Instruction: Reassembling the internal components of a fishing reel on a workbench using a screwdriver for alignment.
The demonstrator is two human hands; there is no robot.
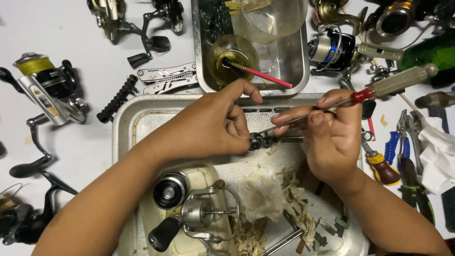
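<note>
My left hand (215, 121) pinches a small dark round reel part (259, 141) over a metal tray (124, 118). In my right hand (327, 130) is a long screwdriver (379, 89) with a clear handle and red collar; its thin shaft runs left to the small part. A silver spinning reel (192, 208) with a black knob lies in the tray below my left wrist, beside a soiled wad of paper (260, 194) and torn shreds.
A second steel tray (296, 57) at the top holds a glass of oily liquid with a red-handled brush. Several fishing reels lie on the white table at left and top right. A folding multitool (166, 78), pliers and a stubby screwdriver (379, 166) lie around.
</note>
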